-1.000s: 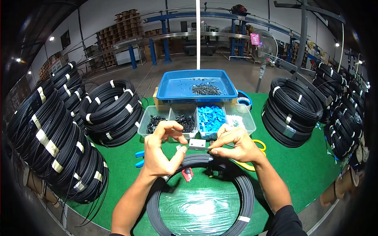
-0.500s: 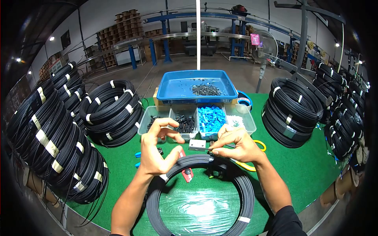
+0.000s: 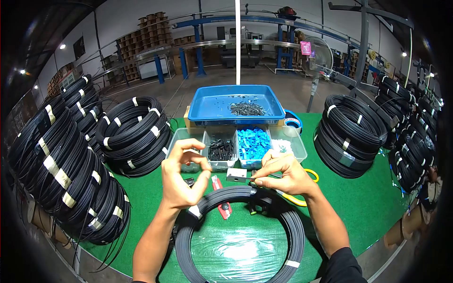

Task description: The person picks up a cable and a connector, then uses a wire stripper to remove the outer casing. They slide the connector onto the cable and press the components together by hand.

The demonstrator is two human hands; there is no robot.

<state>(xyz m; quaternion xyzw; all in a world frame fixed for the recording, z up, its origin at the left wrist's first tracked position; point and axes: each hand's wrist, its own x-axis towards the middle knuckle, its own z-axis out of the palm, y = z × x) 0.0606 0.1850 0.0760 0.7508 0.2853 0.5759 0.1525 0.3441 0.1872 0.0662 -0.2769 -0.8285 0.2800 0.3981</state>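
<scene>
1. Here, the right hand [image 3: 289,176] pinches a thin cable [image 3: 248,178] beside the metal block [image 3: 236,173].
2. The left hand [image 3: 178,178] curls, fingertips close; I cannot tell if they touch.
3. The cable looks light, springy; grip near its end.

Open room lies inside the front coil [image 3: 296,236], over green mat [image 3: 212,236]; a red cutter [image 3: 226,211] juts in at its far rim. Beyond the coil, a metal block [image 3: 236,174] and divided bin [image 3: 302,152] obstruct; coil piles [image 3: 350,146] flank it.
</scene>
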